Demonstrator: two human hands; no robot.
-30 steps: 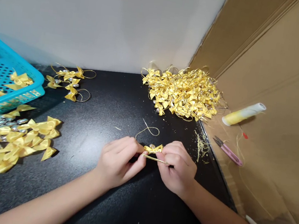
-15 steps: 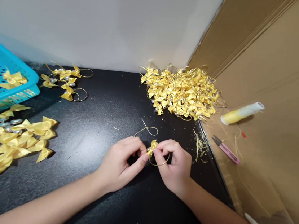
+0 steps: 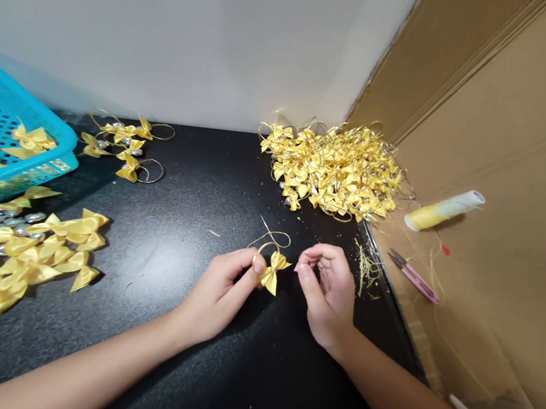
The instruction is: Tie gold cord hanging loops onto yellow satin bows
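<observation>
The left hand (image 3: 215, 290) pinches a small yellow ribbon bow (image 3: 273, 271) between thumb and forefinger, the fingers (image 3: 251, 265) closed on its knot so that the bow's tails hang free toward the table (image 3: 191, 221) and the gold thread loop (image 3: 268, 240) stands up clear of the grip. Held by the knot like this, both the loop and the ribbon wings stay untouched and easy to look over. Just right of the bow, the right hand (image 3: 327, 291) holds nothing: its fingers are loosely curled, thumb and forefinger tips near each other but apart from the bow.

Beyond the right hand's fingers, at the table's far edge, lies a big heap of bows with loops (image 3: 332, 168). Right of those fingers, thread trimmings (image 3: 367, 266) are scattered, and farther right on the cardboard (image 3: 495, 258) lie pink snips (image 3: 416, 276) and a spool of yellow thread (image 3: 444, 209), within easy reach. Well left of the left hand's fingers lies a pile of plain bows (image 3: 27, 257) with silver beads (image 3: 2, 218); beyond it stand a blue basket (image 3: 49, 164) and a few looped bows (image 3: 125, 146).
</observation>
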